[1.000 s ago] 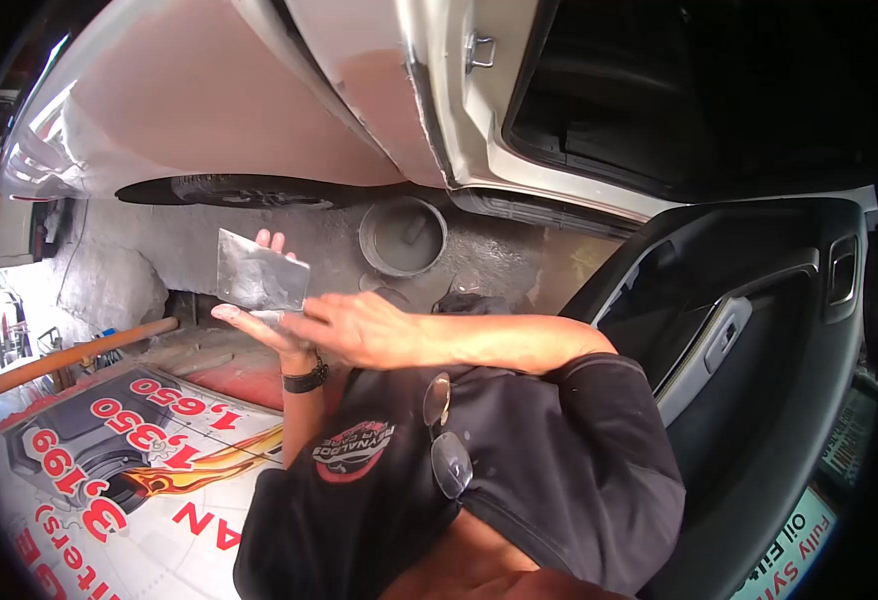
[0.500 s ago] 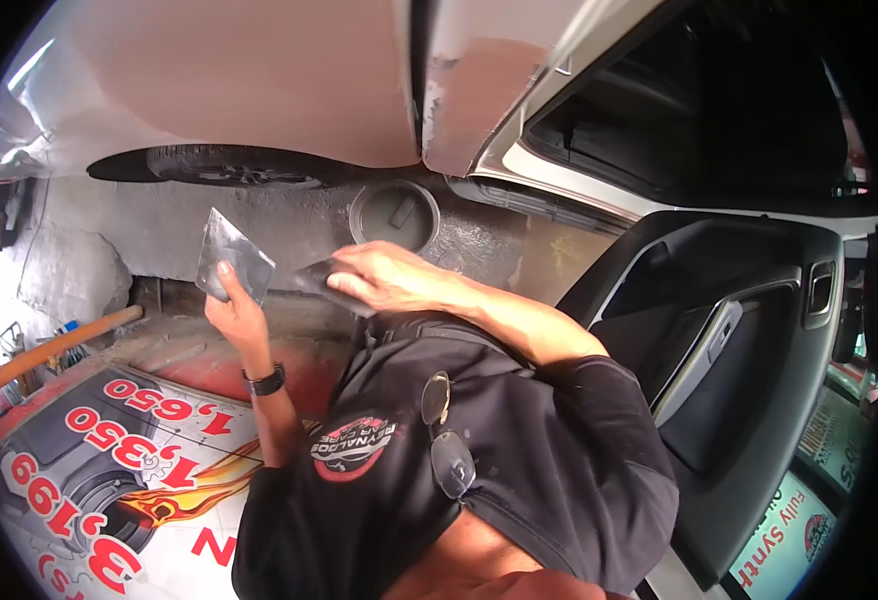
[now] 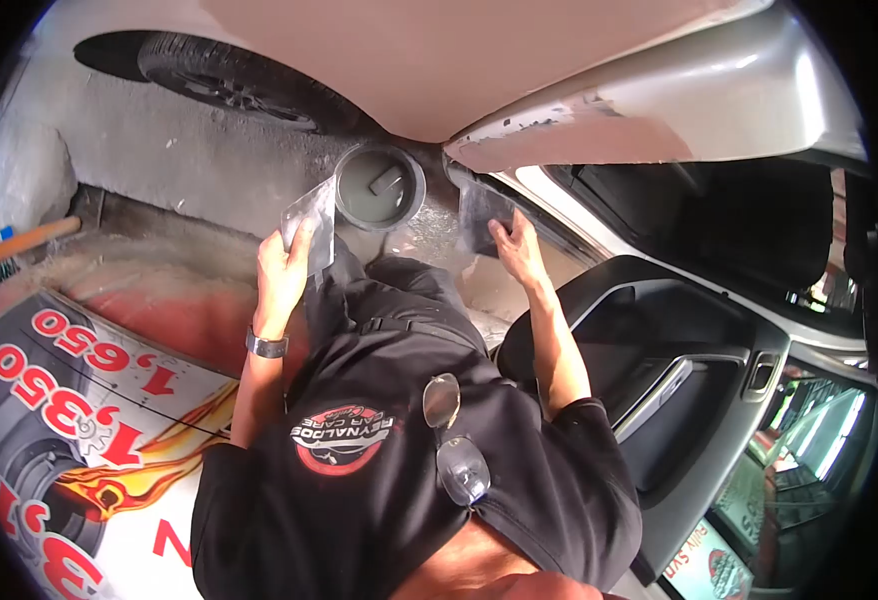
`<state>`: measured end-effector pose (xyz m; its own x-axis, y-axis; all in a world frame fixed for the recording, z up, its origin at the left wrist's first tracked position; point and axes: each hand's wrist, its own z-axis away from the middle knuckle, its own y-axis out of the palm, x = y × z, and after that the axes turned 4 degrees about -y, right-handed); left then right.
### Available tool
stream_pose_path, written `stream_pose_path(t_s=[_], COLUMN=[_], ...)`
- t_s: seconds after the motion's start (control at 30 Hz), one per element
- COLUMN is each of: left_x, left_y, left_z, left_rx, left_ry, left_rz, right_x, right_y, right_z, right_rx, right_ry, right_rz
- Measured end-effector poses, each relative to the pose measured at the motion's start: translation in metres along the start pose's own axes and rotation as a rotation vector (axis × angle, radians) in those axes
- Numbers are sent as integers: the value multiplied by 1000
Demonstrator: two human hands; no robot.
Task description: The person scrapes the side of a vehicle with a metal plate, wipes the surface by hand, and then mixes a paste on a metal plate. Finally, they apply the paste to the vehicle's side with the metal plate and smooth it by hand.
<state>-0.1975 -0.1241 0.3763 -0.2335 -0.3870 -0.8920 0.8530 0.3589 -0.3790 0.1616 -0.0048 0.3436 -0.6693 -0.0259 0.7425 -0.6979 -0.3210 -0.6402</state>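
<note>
My left hand [image 3: 284, 275], with a dark watch on its wrist, is closed on a flat, thin grey sheet [image 3: 311, 222], thumb on its face. The sheet stands upright, left of the bucket's rim in this view. On the right, my right hand [image 3: 522, 250] grips a dark grey sheet of sandpaper [image 3: 479, 218] by its near corner, between thumb and fingers. Both sheets are held apart in front of my body. Between and beyond them is a round bucket [image 3: 343, 208] of cloudy water with a dark rectangular block [image 3: 389, 182] in it.
A pinkish car panel [image 3: 399, 60] and a tyre [image 3: 219, 85] lie ahead. At right stands an open car door [image 3: 649, 400] with black trim. A printed banner [image 3: 149, 400] spreads at lower left, near an orange pole [image 3: 19, 250]. Sunglasses [image 3: 459, 465] hang from my shirt.
My right hand has moved from near the left sheet out to the right with the sandpaper. The left hand has shifted right in view, toward the bucket. The view has tilted.
</note>
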Motion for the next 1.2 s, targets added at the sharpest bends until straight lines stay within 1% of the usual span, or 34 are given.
stream_pose_path(t_s=[0.07, 0.13, 0.17, 0.2, 0.23, 0.3, 0.33, 0.37, 0.4, 0.43, 0.47, 0.5, 0.53, 0.6, 0.63, 0.7, 0.73, 0.77, 0.8, 0.83, 0.87, 0.9, 0.93, 0.97, 1.0, 1.03, 1.07, 1.1, 1.2], left_x=[14, 28, 29, 30, 28, 22, 20, 20, 21, 23, 22, 48, 29, 13, 21, 42, 46, 29, 32, 40, 50, 59, 88, 133, 173, 194, 235, 264, 266], left_y=[6, 13, 17, 21, 25, 40, 47, 51, 55, 59, 69, 76, 80, 85, 84, 79, 78, 65, 58, 49, 43, 37, 37, 41, 41, 53, 77, 95, 116], left_z=[4, 11, 17, 24, 31, 43, 47, 52, 57, 61, 64, 64, 62, 67, 72, 81, 87, 89, 94, 96, 99, 102, 106, 111, 124, 140, 166, 184, 188], left_rx=[12, 14, 3, -5, -12, -68, -95, -83, -68, -53, -127, -124, -252, -196, 9, 489, 768, 839, 822, 795, 619, 345, 272, 200, 254, 200, 166, 135, 149], left_ry=[-38, -106, -108, -108, -106, -34, 6, -70, -145, -219, -273, -368, -502, -737, -826, -975, -1032, -1004, -917, -827, -900, -980, -942, -887, -945, -1041, -1036, -1035, -1023], left_rz=[-29, -59, -51, -46, -41, -5, 11, 30, 49, 67, 359, 673, 889, 1386, 1659, 2166, 2396, 2226, 2031, 1838, 1808, 1632, 1329, 1030, 823, 737, 626, 517, 705], right_x=[0, -1, 0, 1, 5, 17, 28, 35, 54, 60, 73, 89, 87, 125, 141, 129, 112, 90, 71, 87, 95, 98, 98, 98, 96, 90, 82, 74, 55], right_y=[-5, -8, -8, -7, -7, -6, -2, 4, 7, 15, 25, 29, 40, 34, 32, 45, 53, 64, 73, 61, 52, 48, 47, 47, 48, 50, 54, 56, 52], right_z=[-6, -16, -22, -27, -30, -36, -35, -31, -24, -19, -11, -3, 5, 18, 22, 8, -4, -20, -35, -30, -26, -20, -14, -9, -5, -4, -3, 0, 2], right_rx=[-85, -105, -118, -156, -123, -69, -64, -5, 49, 122, 132, 147, 154, 262, 288, 370, 364, 352, 214, 190, 210, 235, 289, 340, 391, 399, 409, 423, 425], right_ry=[-146, -138, -138, -226, -219, -208, -234, -191, -202, -223, -303, -459, -712, -1044, -1164, -1305, -1105, -906, -872, -749, -776, -797, -797, -802, -807, -836, -860, -879, -821], right_rz=[261, 267, 265, 271, 251, 211, 102, 60, 43, 21, -18, 35, 129, 103, 88, 67, 169, 266, 249, 194, 149, 105, 138, 173, 207, 207, 206, 208, 145])
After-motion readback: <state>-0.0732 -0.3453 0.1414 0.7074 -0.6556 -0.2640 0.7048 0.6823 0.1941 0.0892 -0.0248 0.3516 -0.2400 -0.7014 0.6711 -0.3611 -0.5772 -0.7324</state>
